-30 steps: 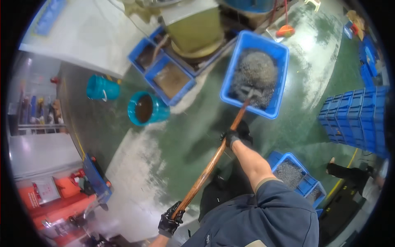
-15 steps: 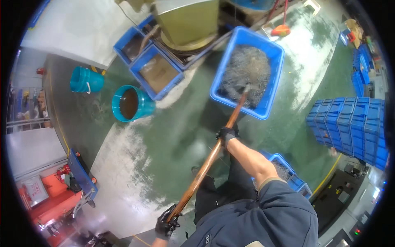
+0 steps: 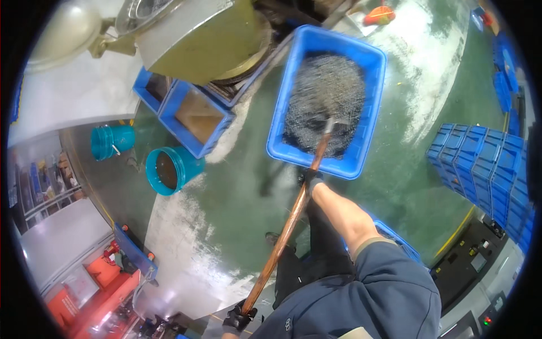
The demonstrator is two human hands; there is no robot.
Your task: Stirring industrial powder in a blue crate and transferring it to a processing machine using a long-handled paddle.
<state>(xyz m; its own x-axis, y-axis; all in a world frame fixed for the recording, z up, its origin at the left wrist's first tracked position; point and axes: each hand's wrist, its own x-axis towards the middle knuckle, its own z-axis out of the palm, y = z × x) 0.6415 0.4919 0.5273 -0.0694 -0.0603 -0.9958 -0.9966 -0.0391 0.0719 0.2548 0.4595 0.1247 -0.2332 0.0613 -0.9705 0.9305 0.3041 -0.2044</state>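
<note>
Long-handled tool (image 3: 288, 226): slanting across the blue tub's (image 3: 344, 167) near edge, its head amid grey granules (image 3: 324, 85).
Teal buckets: two toward the floor's left edge, the left (image 3: 121, 139) apart from the right (image 3: 189, 163), which holds something brown.
Left hand (image 3: 240, 317): black-gloved, closed round the handle's lower end.
Green floor (image 3: 234, 198): worn pale in broad patches.
Right hand (image 3: 311, 179): gloved, wrapped round the handle by the tub's near edge.
Blue crates (image 3: 480, 164): stacked near the floor's right edge.
</note>
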